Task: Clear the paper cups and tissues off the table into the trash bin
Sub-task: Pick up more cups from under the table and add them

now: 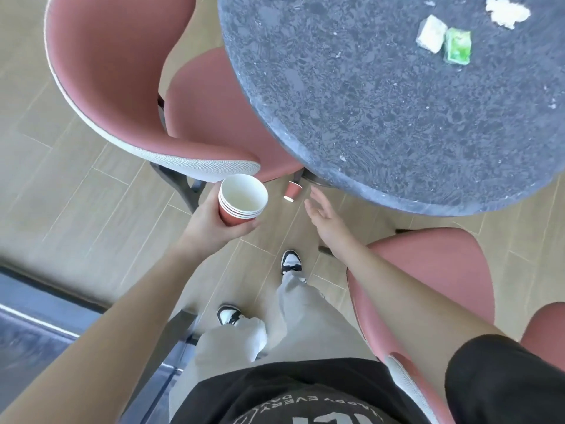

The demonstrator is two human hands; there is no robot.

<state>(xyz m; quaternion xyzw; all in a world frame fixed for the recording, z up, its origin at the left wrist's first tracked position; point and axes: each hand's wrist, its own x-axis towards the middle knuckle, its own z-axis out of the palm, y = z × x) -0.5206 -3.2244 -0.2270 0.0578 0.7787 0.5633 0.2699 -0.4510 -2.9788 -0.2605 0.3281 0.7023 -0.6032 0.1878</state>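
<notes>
Below table edge | left hand [211, 221] grips cup stack [241, 198] | right hand [324, 214] spread, empty

2 chairs [122, 87], 2 tissues [507, 10]

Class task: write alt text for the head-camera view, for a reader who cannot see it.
A person's left hand grips a stack of red paper cups while the open right hand reaches toward a single red cup lying on the floor. Crumpled tissues remain on the dark round table.
</notes>
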